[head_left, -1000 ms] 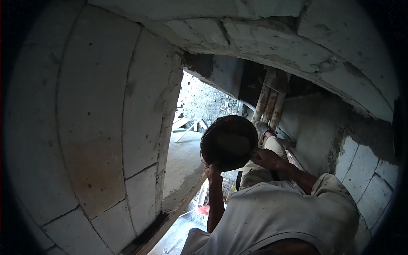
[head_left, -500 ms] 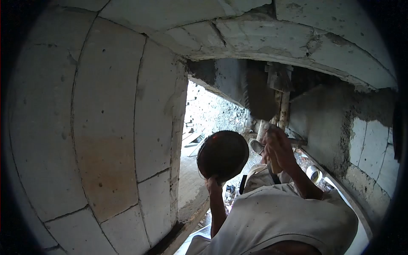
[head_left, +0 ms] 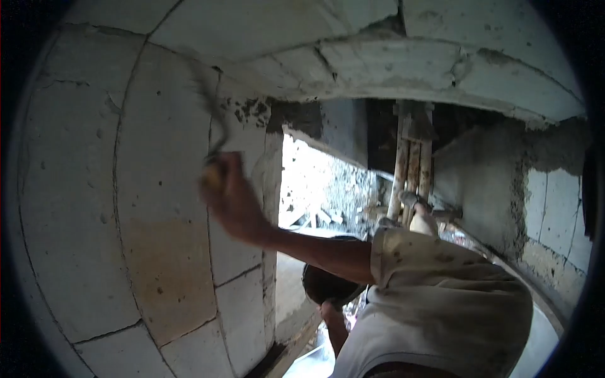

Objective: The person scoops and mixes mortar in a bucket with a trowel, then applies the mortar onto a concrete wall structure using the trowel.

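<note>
right hand (head_left: 236,206) holds tool (head_left: 215,177) near wall edge (head_left: 271,189) beside opening (head_left: 318,179)

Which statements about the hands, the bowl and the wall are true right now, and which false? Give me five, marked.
1. The left hand holds the dark round bowl. True.
2. The right hand is inside the bowl. False: it is up in front of the pale block wall, apart from the bowl.
3. The right hand grips a tool, blurred in this view, with a yellowish handle. True.
4. The bowl is in full view. False: the right forearm covers part of it.
5. Dark splotches mark the wall near the opening's upper corner. True.
</note>
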Tool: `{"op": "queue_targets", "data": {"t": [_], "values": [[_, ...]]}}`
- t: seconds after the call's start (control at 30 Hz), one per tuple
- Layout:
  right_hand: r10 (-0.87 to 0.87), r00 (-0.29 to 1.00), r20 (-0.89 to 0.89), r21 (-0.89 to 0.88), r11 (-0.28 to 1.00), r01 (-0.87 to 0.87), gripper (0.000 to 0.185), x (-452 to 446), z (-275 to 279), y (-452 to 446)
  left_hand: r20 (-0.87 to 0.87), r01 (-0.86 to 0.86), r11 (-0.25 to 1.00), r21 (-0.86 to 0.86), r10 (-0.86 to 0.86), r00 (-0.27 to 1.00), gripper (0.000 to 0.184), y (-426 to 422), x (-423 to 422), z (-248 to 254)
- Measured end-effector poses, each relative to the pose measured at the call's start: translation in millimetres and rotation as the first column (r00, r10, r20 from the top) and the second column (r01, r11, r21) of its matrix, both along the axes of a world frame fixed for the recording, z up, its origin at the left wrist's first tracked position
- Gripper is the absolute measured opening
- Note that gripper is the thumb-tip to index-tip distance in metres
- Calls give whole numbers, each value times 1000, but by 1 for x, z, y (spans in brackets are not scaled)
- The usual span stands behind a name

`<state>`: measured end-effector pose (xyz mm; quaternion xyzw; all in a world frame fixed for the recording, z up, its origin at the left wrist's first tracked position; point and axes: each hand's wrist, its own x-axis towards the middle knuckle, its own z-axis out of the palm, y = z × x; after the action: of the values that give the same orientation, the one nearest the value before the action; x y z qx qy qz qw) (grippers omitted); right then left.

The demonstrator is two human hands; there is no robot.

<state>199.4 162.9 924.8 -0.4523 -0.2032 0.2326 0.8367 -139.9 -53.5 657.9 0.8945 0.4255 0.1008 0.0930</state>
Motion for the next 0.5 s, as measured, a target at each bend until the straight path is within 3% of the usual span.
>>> {"op": "queue_targets", "data": {"t": [0.03,0.07,0.17,0.2,0.27,0.3,0.33,0.37,0.4,0.43,0.5], "values": [[47,996,73,59,997,-51,33,-12,20,-26,-25,12,994,106,-9,1000,13,-7,0,1],[47,995,86,53,997,-52,33,-23,15,-42,11,-56,998,34,55,998,14,-12,-1,-8],[334,937,-99,99,940,-325,35,-38,-39,-85,157,-251,925,-286,304,940,14,-13,-4,-37],[396,918,-23,-38,917,-397,31,-28,-71,-104,156,-263,917,-299,319,935,14,-9,-4,-45],[569,780,258,-485,775,-405,31,6,-141,-162,148,-285,898,-335,348,926,14,-7,-3,-58],[686,669,286,-665,645,-377,34,22,-163,-194,116,-363,396,-844,794,596,19,8,29,-39],[796,604,42,-802,387,-454,34,41,-161,-221,-144,-199,-157,-967,986,-78,25,23,63,-18],[870,475,132,-900,306,-311,39,46,-186,-243,-38,-188,-24,-982,997,72,17,24,56,-35],[886,463,26,-939,180,-293,39,49,-188,-260,81,-157,114,-981,976,203,13,24,49,-51],[896,444,-14,-939,141,-313,39,43,-214,-277,154,-45,165,-985,970,190,14,27,65,-29],[948,186,258,-960,229,162,32,14,-309,-310,146,-56,160,-985,967,207,29,37,58,-50]]}}
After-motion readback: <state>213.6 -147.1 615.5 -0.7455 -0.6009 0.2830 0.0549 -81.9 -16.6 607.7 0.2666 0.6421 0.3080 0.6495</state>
